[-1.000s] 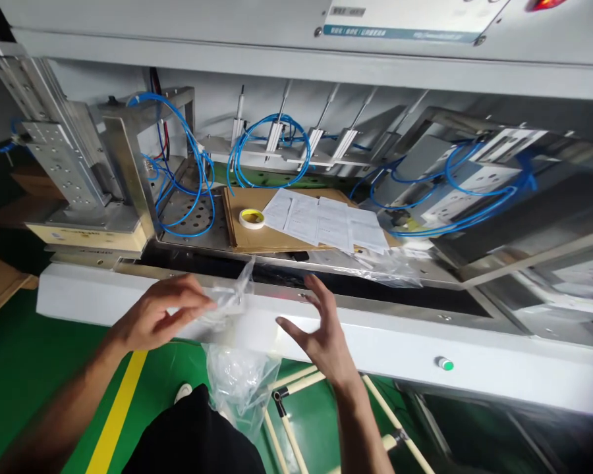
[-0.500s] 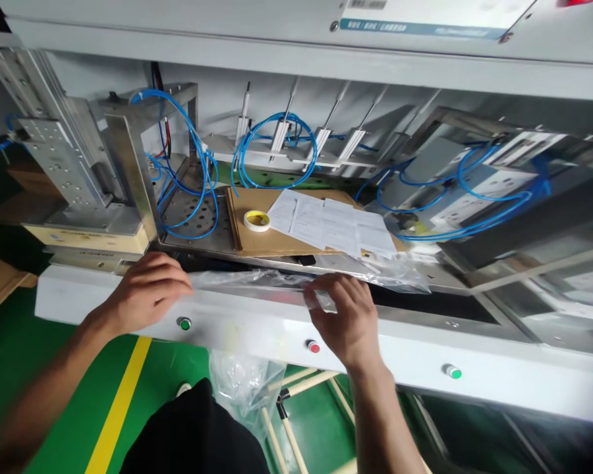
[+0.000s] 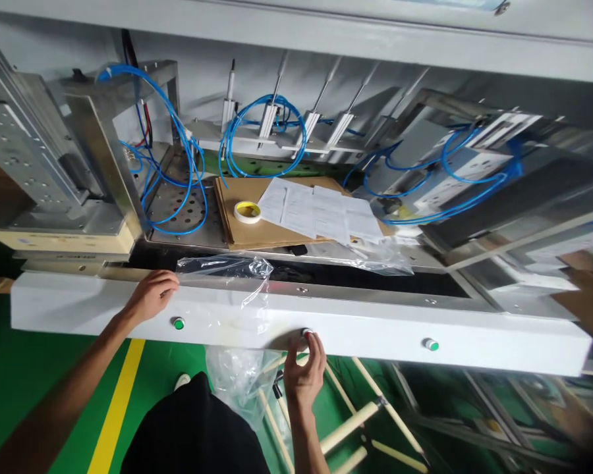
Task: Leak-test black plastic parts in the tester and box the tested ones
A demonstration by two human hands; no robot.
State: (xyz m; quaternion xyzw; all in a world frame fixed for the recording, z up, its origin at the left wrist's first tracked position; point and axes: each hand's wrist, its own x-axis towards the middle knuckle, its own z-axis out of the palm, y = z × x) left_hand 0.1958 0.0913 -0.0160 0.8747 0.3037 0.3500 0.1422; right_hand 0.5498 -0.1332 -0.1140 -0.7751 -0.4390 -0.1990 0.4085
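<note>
A clear plastic bag (image 3: 222,303) drapes over the white front rail and hangs below it. My left hand (image 3: 153,294) is closed at the bag's upper left edge, fingertips pinched together on the film. Lower on the rail, my right hand (image 3: 305,375) is apart from the bag, thumb and fingers parted with nothing held. Its fingertips are at the red button (image 3: 306,334) and partly cover it; whether they press it I cannot tell. A green button (image 3: 178,323) lies just below and right of my left hand.
Behind the rail, cardboard sheets (image 3: 227,227) carry a tape roll (image 3: 248,212) and papers (image 3: 321,210). Coiled blue hoses (image 3: 304,141) hang around metal cylinders. More clear plastic (image 3: 393,262) lies at the right. Below stands a frame of cream pipes (image 3: 348,428) on green floor.
My right hand has let go of the bag's edge and moved down to the red button. My left hand stays at the bag's left edge, and the film now drapes down over the rail.
</note>
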